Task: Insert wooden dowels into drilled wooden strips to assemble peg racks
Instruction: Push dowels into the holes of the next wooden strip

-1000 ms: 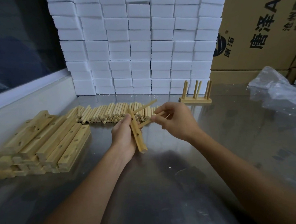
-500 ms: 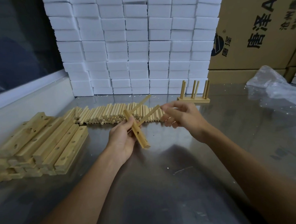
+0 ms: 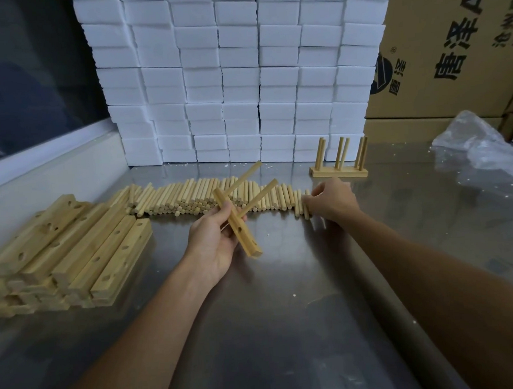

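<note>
My left hand [image 3: 214,244] grips a drilled wooden strip [image 3: 241,231] held tilted above the steel table. Two dowels [image 3: 250,188] stick out of the strip, pointing up and to the right; two open holes show lower on it. My right hand [image 3: 331,203] reaches down onto the right end of the row of loose dowels [image 3: 190,196], its fingertips curled over the last few dowels. Whether it holds one I cannot tell. A finished rack [image 3: 338,163] with upright pegs stands behind the right hand.
A pile of drilled strips [image 3: 71,251] lies at the left on the steel table [image 3: 286,326]. Stacked white foam blocks [image 3: 237,76] form a wall at the back. Cardboard boxes [image 3: 449,50] and a crumpled plastic bag [image 3: 485,152] sit at the right.
My right hand let go of the second dowel, now seated in the strip, and moved right and down to the end of the dowel row. The left hand keeps holding the strip.
</note>
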The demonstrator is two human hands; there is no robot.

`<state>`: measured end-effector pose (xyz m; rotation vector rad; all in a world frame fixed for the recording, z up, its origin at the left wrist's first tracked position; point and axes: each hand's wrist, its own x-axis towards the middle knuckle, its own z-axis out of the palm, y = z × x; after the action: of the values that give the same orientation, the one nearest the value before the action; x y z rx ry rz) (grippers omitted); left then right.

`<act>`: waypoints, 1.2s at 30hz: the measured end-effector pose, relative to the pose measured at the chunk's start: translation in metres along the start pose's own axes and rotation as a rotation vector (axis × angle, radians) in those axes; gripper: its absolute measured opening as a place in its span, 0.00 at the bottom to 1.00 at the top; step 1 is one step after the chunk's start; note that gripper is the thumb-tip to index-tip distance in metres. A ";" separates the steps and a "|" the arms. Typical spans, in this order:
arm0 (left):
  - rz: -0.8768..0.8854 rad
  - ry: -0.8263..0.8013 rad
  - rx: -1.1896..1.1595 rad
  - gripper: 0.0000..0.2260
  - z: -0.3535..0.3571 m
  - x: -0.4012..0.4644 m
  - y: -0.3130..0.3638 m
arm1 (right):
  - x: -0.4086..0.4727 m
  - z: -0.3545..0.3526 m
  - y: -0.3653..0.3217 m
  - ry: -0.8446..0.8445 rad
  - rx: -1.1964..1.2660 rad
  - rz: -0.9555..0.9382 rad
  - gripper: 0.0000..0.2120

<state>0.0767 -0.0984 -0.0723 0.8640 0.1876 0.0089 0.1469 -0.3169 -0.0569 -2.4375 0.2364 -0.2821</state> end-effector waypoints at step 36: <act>0.021 -0.017 0.020 0.05 0.000 -0.003 0.000 | -0.066 -0.015 -0.012 -0.158 0.623 -0.231 0.26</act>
<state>0.0740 -0.0988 -0.0715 0.8856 0.1632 0.0198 0.0807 -0.3006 -0.0475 -1.8514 -0.1842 -0.2205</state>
